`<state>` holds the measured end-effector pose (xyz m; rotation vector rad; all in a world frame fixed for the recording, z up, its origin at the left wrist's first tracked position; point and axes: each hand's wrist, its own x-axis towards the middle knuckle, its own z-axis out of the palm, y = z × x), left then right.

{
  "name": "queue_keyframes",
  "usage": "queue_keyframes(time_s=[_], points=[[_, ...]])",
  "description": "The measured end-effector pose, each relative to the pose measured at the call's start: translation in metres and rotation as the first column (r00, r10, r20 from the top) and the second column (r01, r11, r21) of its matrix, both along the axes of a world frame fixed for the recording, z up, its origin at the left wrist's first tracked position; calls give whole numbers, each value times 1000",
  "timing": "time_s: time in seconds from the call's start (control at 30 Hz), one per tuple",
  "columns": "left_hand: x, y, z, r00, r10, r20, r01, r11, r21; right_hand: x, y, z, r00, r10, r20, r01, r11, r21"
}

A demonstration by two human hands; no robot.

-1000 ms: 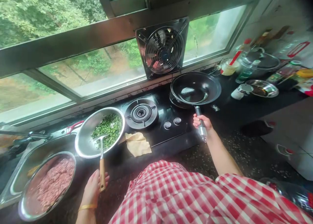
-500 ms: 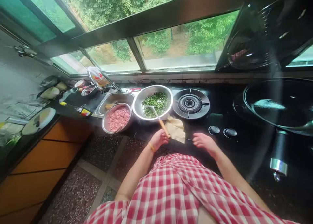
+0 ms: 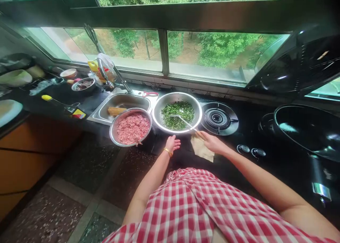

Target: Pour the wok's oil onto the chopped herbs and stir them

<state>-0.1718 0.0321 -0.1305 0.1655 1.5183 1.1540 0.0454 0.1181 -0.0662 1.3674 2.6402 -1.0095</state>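
Observation:
My right hand [image 3: 213,142] is closed around the wooden handle of a metal spatula [image 3: 186,123], whose head rests in chopped green herbs [image 3: 183,110]. They lie in a wide steel bowl [image 3: 157,112]. Open and empty, my left hand [image 3: 172,143] is held just in front of that bowl, fingers stretched out. Under my right hand lies a folded beige cloth [image 3: 202,151]. To the left, a second steel bowl [image 3: 113,132] holds minced meat [image 3: 133,128].
Behind the meat bowl is a steel sink [image 3: 99,110] with a tan block [image 3: 116,111] in it. Right of the herb bowl sits a gas burner [image 3: 218,119]. A black wok [image 3: 294,129] with its handle toward me stands farther right. Red-handled scissors [image 3: 150,94] lie behind.
The spatula's handle, at my left hand before, is now in my right hand, and its end points rightward. My left hand has opened. The view has turned and shifted.

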Motion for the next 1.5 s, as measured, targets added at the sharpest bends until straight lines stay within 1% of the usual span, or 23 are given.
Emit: queue_keyframes(time_s=[0.07, 0.1, 0.17, 0.23, 0.3, 0.37, 0.4, 0.43, 0.5, 0.57, 0.7, 0.77, 0.8, 0.83, 0.9, 1.0, 1.07, 1.2, 1.3, 1.37, 1.4, 1.43, 1.5], points=[[-17, 12, -5, 1000, 13, 7, -13, 1000, -3, 1, 9, 6, 1000, -19, 23, 17, 996, 91], [-23, 18, -6, 1000, 10, 11, -10, 1000, 2, -4, 15, 10, 998, -27, 51, 20, 991, 136], [-32, 29, -8, 1000, -2, 20, 1, 1000, 18, -26, 26, 14, 993, -23, 119, -1, 980, 199], [-36, 35, -9, 999, -15, 34, 14, 1000, 26, -58, 36, 16, 983, -16, 180, -23, 977, 212], [-38, 37, -10, 998, -28, 53, 27, 999, 28, -89, 42, 14, 974, -18, 224, -27, 980, 196], [-38, 37, -11, 997, -35, 74, 32, 999, 31, -108, 45, 12, 966, -12, 258, -38, 982, 187], [-38, 37, -12, 996, -35, 86, 32, 999, 35, -111, 44, 13, 960, -1, 281, -53, 981, 185], [-39, 37, -13, 995, -34, 99, 30, 999, 41, -109, 43, 15, 950, 12, 312, -73, 980, 184], [-38, 37, -14, 992, -27, 126, 19, 998, 58, -93, 41, 27, 925, 37, 379, -113, 977, 179], [-38, 37, -15, 989, -12, 149, 0, 997, 79, -65, 40, 49, 910, 51, 412, -137, 974, 183], [-38, 37, -15, 985, 11, 174, -30, 994, 109, 0, 43, 102, 916, 72, 395, -158, 969, 191], [-37, 37, -14, 984, 12, 175, -32, 993, 113, 21, 46, 117, 907, 81, 414, -169, 969, 181], [-37, 37, -14, 985, 11, 173, -31, 993, 113, 26, 47, 119, 899, 90, 429, -179, 969, 172], [-36, 37, -14, 985, 9, 170, -29, 993, 112, 27, 49, 118, 890, 103, 443, -191, 969, 158], [-36, 37, -13, 987, 4, 163, -22, 994, 110, 18, 53, 108, 880, 121, 460, -202, 971, 132], [-36, 37, -12, 987, -4, 158, -13, 994, 105, -9, 60, 88, 890, 82, 448, -159, 977, 138], [-36, 37, -13, 987, -2, 158, -14, 995, 100, -28, 66, 79, 911, 53, 408, -131, 977, 167], [-36, 37, -15, 988, 12, 153, -27, 995, 92, -67, 77, 70, 948, 77, 308, -146, 967, 208], [-37, 36, -15, 989, 16, 144, -30, 995, 90, -92, 78, 63, 943, 125, 308, -188, 965, 184], [-37, 36, -15, 990, 15, 141, -28, 996, 90, -95, 77, 62, 928, 173, 330, -236, 959, 160], [-37, 36, -15, 990, 15, 141, -28, 996, 90, -90, 77, 64, 918, 201, 342, -265, 953, 150], [-37, 36, -15, 990, 16, 142, -29, 995, 91, -82, 78, 67, 908, 224, 354, -290, 946, 145], [-36, 36, -15, 989, 21, 148, -36, 995, 94, -57, 84, 78, 896, 253, 364, -319, 938, 133]])
